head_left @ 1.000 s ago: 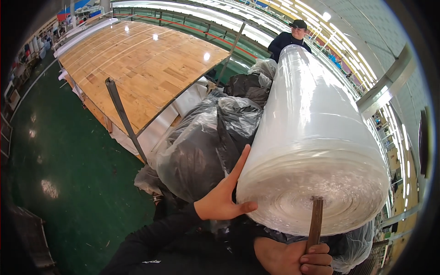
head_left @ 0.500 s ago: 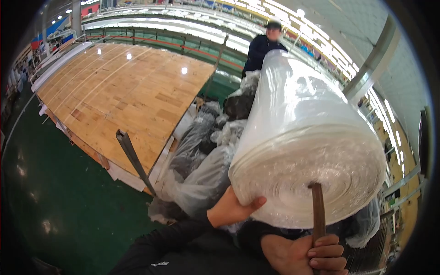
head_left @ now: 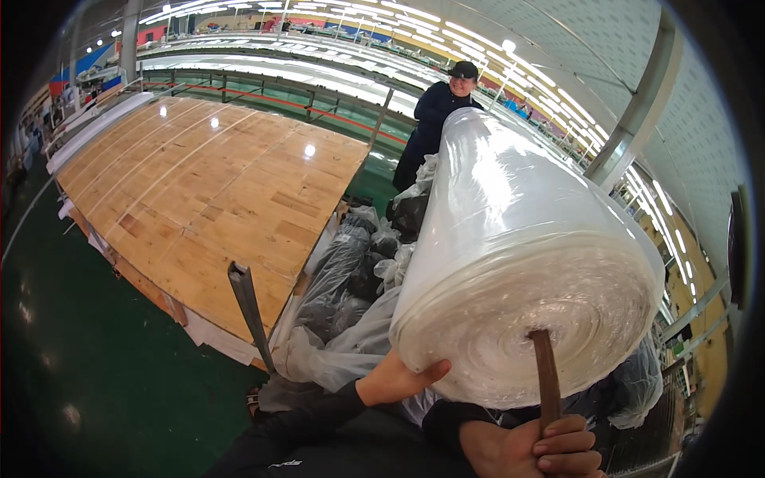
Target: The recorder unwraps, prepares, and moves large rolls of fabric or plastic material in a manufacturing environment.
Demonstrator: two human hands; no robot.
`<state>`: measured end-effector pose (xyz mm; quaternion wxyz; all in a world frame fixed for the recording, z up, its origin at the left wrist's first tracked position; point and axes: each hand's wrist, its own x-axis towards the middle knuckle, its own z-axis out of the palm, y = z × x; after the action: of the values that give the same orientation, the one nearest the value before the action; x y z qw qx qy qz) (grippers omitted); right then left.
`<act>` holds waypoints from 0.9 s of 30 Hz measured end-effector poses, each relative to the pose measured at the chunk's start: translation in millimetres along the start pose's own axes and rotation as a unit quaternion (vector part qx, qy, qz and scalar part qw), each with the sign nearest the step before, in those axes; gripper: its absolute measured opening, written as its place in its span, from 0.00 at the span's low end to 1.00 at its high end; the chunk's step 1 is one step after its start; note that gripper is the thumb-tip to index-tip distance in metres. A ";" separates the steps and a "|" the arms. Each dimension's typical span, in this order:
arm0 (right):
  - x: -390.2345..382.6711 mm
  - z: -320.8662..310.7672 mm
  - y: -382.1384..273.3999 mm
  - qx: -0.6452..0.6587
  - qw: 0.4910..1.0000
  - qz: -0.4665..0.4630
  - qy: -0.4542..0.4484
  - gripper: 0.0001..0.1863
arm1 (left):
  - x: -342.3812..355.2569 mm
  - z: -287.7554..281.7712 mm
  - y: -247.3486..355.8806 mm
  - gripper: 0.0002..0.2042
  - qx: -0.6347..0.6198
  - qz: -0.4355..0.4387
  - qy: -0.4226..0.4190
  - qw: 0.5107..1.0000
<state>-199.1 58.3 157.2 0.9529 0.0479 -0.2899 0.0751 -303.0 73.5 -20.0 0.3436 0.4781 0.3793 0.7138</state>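
Note:
A big roll of clear plastic film (head_left: 510,207) slants away from me, its round, tightly wound end turned my way. From the core of that end sticks out a brown bar (head_left: 546,374), which looks wooden. My right hand (head_left: 538,446) is closed around the bar's near end, fingers wrapped over it. Under the roll's lower left edge, my left hand (head_left: 406,378) grips it, the thumb against the end face and the other fingers hidden beneath. At the roll's far end stands a person (head_left: 442,107) in dark clothes and a cap; the roll hides the hands.
A broad wooden table (head_left: 207,191) lies to my left, with an upright metal post (head_left: 251,319) at its near corner. Plastic-wrapped dark bundles (head_left: 343,295) fill the gap between table and roll. The floor (head_left: 103,350) is green. A grey pillar (head_left: 637,103) rises beyond the roll.
My view has tilted up a little, so the table and the person sit lower in it. The roll's near end appears slightly farther left and lower. Both hands keep their holds.

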 end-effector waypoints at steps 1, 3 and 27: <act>-7.9 5.1 -3.4 0.027 1.000 0.012 -0.007 0.21 | 4.8 -5.6 2.2 0.33 -0.003 0.004 -0.005 1.000; -29.4 17.3 -10.7 0.054 0.998 0.035 -0.020 0.21 | 5.6 -22.7 7.8 0.33 0.035 0.016 0.024 0.999; -70.6 37.6 -24.8 0.012 0.998 -0.040 -0.040 0.17 | 14.5 -80.6 30.8 0.30 0.041 0.014 -0.028 0.999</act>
<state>-273.3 20.6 147.6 0.9420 0.0737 -0.3252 0.0386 -387.4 54.1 -7.6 0.3243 0.5164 0.3921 0.6888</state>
